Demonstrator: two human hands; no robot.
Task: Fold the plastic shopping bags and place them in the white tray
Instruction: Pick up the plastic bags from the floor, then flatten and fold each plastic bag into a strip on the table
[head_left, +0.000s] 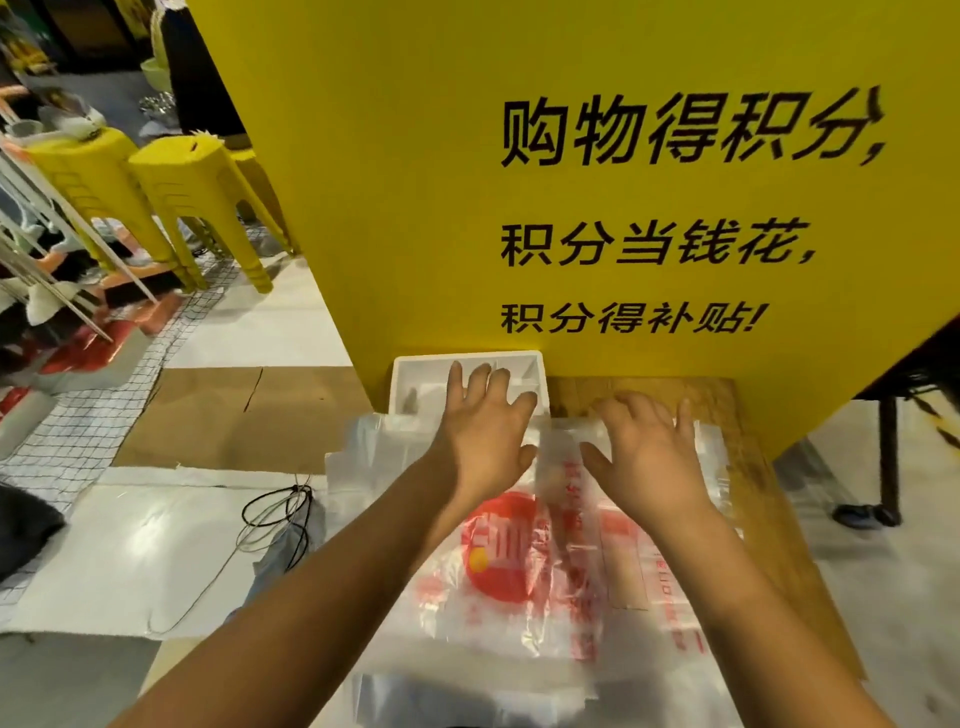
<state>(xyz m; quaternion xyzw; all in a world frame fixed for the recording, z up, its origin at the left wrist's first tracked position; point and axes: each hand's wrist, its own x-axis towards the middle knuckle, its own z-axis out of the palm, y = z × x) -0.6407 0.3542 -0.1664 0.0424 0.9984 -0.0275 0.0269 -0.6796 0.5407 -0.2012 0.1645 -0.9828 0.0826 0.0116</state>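
Both palms down! Your left hand (483, 431) lies wide and flat on the plastic shopping bags (519, 577), its fingertips over the white tray (415, 371). Your right hand (649, 447) presses flat beside it, fingers spread. The bags sprawl across the table (727, 405), with the tray against the yellow board (415, 208).

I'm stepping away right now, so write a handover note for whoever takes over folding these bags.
Left hand: open, flat on the top bag's far end, fingers reaching over the white tray.
Right hand: open, pressing flat on the same bag.
Plastic bags: a stack spread on the wooden table, red-printed one on top. The tray sits at the far left against the yellow sign.
Done: top bag smoothed out; the tray's contents are unclear.
Left: fold each bag and place it in the tray.
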